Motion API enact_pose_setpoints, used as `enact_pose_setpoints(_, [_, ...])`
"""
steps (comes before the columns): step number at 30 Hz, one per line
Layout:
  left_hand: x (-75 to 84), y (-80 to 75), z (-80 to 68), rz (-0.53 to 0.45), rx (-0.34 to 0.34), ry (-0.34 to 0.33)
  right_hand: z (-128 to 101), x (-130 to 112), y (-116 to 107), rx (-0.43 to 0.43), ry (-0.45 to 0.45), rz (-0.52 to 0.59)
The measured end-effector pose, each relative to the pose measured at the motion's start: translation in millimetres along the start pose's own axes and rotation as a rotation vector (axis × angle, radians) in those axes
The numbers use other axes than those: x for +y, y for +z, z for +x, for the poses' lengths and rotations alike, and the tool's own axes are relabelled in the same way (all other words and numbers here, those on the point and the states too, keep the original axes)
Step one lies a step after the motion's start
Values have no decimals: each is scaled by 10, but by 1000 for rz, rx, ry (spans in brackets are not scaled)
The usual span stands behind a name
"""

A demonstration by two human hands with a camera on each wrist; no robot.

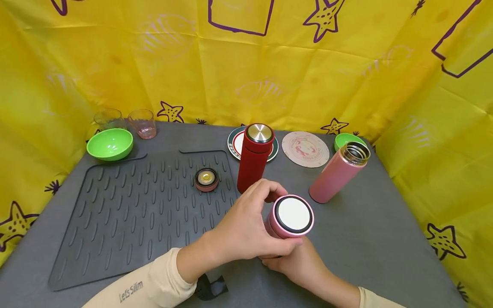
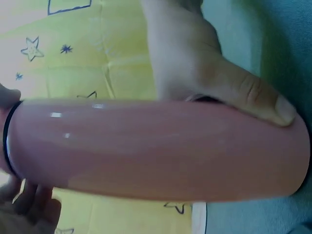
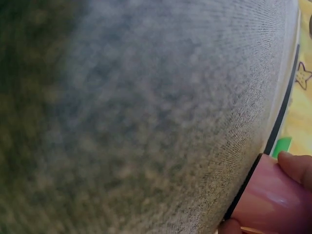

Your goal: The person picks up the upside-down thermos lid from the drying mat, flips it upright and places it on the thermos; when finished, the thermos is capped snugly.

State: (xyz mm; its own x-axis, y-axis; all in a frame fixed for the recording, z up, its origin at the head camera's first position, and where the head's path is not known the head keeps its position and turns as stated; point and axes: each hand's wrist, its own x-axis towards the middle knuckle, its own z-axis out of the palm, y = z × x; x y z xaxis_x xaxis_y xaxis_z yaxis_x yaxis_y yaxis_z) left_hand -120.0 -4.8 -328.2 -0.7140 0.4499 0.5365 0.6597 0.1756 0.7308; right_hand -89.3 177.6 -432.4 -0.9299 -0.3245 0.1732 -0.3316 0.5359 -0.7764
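Both hands hold a pink thermos bottle [image 2: 156, 151], seen from above in the head view with its round white-topped lid [image 1: 294, 215] facing up. My left hand [image 1: 250, 231] curls its fingers and thumb around the lid end. Lower on the body, my right hand [image 1: 298, 261] grips near the base, its thumb along the side in the left wrist view. Just beyond the left fingers stands a red thermos [image 1: 254, 160] with a silver-topped lid. A second pink thermos [image 1: 331, 179], its mouth uncovered, stands to the right.
A loose lid [image 1: 206, 179] lies inside up on the dark ribbed drying mat [image 1: 127, 205] at left. Behind are a green bowl [image 1: 110, 144], a pink glass [image 1: 142, 124], a plate [image 1: 236, 141], a round pink mat [image 1: 305, 149] and another green bowl [image 1: 344, 138].
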Motion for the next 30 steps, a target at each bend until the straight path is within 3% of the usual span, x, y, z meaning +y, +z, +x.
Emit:
enact_pose_setpoints(4, [-30, -72, 18, -56, -68, 61, 5, -4, -3, 0, 12, 43])
enact_pose_setpoints(7, [-32, -76, 8, -70, -109, 52, 1, 10, -6, 8, -43, 63])
enact_pose_setpoints(10, [-7, -17, -18, -53, -92, -28, -1, 18, -4, 8, -83, 59])
enact_pose_setpoints(13, [16, 53, -31, -19, -18, -96, 4, 26, 3, -1, -94, 23])
enact_pose_setpoints(17, [11, 56, -28, -39, 45, -69, 3, 31, 10, -4, -66, -10])
enact_pose_setpoints(23, [-43, -69, -19, -101, -45, 39, 13, 17, 6, -18, -12, 45])
enact_pose_setpoints(27, [-49, -78, -30, -114, -100, 9, 11, 12, 0, -6, -31, 17])
enact_pose_setpoints(30, [-24, -23, -38, -90, -67, -42, 4, 21, -3, -6, -56, 14])
